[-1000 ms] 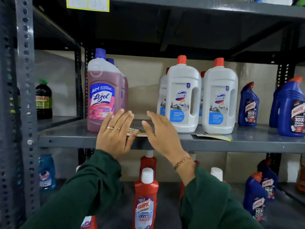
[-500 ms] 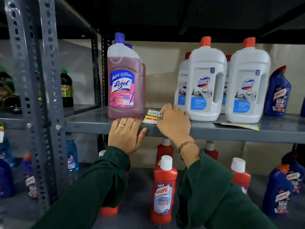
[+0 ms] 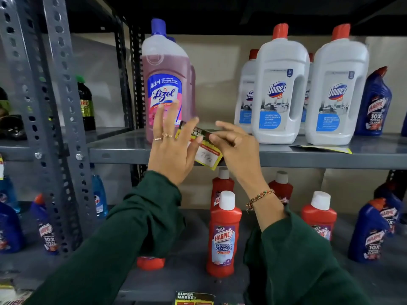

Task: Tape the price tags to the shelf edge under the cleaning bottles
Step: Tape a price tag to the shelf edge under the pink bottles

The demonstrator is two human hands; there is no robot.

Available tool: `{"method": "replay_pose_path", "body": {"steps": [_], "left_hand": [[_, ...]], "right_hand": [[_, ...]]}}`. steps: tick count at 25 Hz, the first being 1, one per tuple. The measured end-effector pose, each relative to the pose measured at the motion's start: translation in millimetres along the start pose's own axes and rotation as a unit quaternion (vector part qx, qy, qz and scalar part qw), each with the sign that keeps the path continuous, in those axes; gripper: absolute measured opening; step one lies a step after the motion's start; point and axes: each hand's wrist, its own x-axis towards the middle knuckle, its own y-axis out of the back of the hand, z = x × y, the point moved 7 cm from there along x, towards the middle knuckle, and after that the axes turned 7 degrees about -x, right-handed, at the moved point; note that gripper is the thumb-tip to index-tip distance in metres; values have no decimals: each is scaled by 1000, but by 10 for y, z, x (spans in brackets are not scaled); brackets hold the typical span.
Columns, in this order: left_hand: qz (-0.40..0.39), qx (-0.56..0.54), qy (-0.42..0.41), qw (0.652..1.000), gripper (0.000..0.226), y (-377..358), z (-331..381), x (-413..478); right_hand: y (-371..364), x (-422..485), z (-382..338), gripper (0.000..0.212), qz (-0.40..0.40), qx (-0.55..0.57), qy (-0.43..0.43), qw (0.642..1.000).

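A yellow and black price tag (image 3: pixel 207 156) with a white handwritten box hangs tilted in front of the grey shelf edge (image 3: pixel 308 160), to the right of the pink Lizol bottle (image 3: pixel 166 84). My right hand (image 3: pixel 235 148) pinches its upper right part. My left hand (image 3: pixel 174 148) touches its left side with fingers spread and thumb on the tag. Two white Domex bottles (image 3: pixel 282 93) stand to the right on the same shelf. No tape is visible.
Another yellow tag (image 3: pixel 323 149) lies flat on the shelf under the right Domex bottle. A third tag (image 3: pixel 195 298) sits at the lower shelf's front edge. Red Harpic bottles (image 3: pixel 223 234) and blue ones (image 3: pixel 374 104) stand around. A perforated grey upright (image 3: pixel 55 128) is at left.
The tag has been lifted off the shelf top and swung down in front of the shelf edge, now held between both hands. The view has moved closer and lower.
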Motion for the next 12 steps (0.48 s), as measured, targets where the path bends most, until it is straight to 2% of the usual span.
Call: {"method": "replay_pose_path", "body": {"steps": [3, 6, 9, 12], "left_hand": [[-42, 18, -23, 999, 30, 110, -78, 5], [-93, -53, 2, 994, 34, 167, -225, -102], [-148, -54, 17, 987, 35, 150, -351, -205], [-204, -57, 42, 976, 25, 132, -505, -250]], "right_hand": [[-75, -139, -123, 10, -19, -57, 63, 996], [-127, -215, -160, 10, -56, -128, 63, 988], [-308, -264, -214, 12, -105, -207, 84, 969], [-447, -302, -275, 11, -95, -233, 105, 962]]}}
